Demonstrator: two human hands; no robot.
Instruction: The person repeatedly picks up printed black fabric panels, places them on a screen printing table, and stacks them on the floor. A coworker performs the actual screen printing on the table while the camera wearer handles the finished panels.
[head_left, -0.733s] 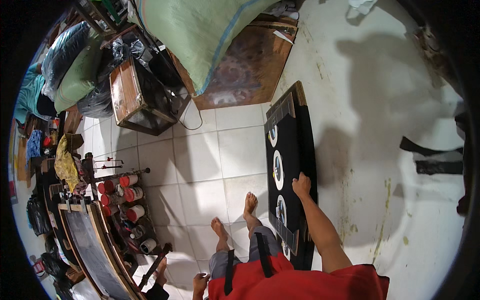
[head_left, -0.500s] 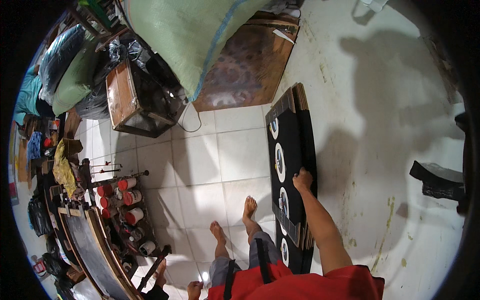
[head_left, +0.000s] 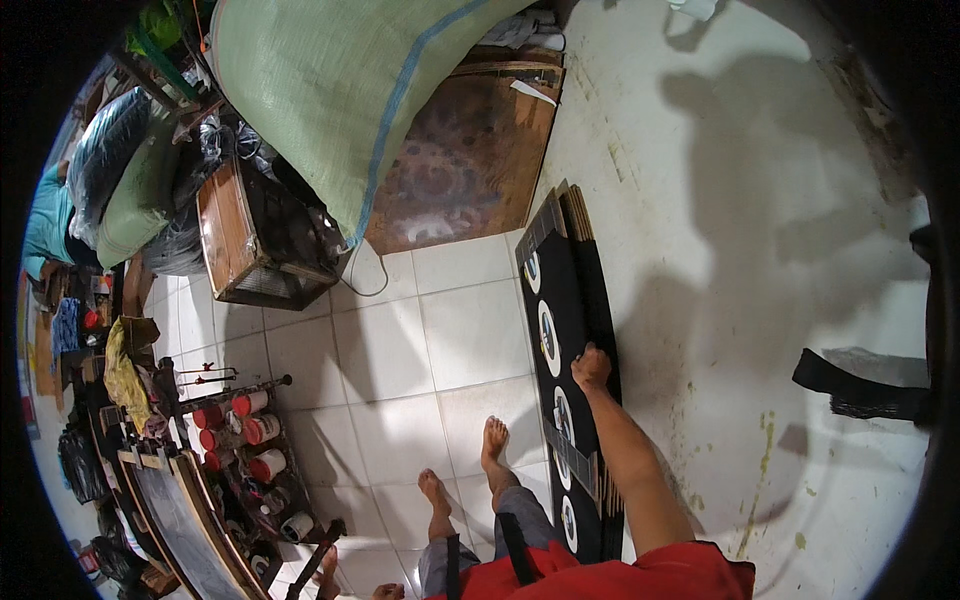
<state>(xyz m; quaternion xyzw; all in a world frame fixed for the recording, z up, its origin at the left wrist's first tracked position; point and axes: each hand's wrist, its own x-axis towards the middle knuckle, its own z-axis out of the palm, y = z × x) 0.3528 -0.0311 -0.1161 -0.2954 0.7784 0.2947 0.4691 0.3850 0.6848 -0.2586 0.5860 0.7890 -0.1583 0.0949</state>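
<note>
A stack of long thin boards (head_left: 572,212) leans against the white wall at my right. Black cloth with white ovals and small coloured prints covers the front board (head_left: 545,285). My right hand (head_left: 591,367) is closed at the top edge of this black cloth-covered board, its fingertips partly hidden. At the bottom edge of the picture only a small part of my left hand (head_left: 388,592) shows, beside my leg; its fingers cannot be made out.
A rack of red-and-white paint tubs (head_left: 262,430) stands at the left, near framed printing screens (head_left: 180,510). Another person's foot (head_left: 328,575) is beside it. Ahead are a wooden box (head_left: 240,240), a brown board (head_left: 460,165) and a bulging green sack (head_left: 310,90). White tiles (head_left: 400,430) cover the floor.
The view has shifted slightly, so the boards appear lower and further left. My right hand stays at the board's top edge. My left hand has sunk mostly below the picture.
</note>
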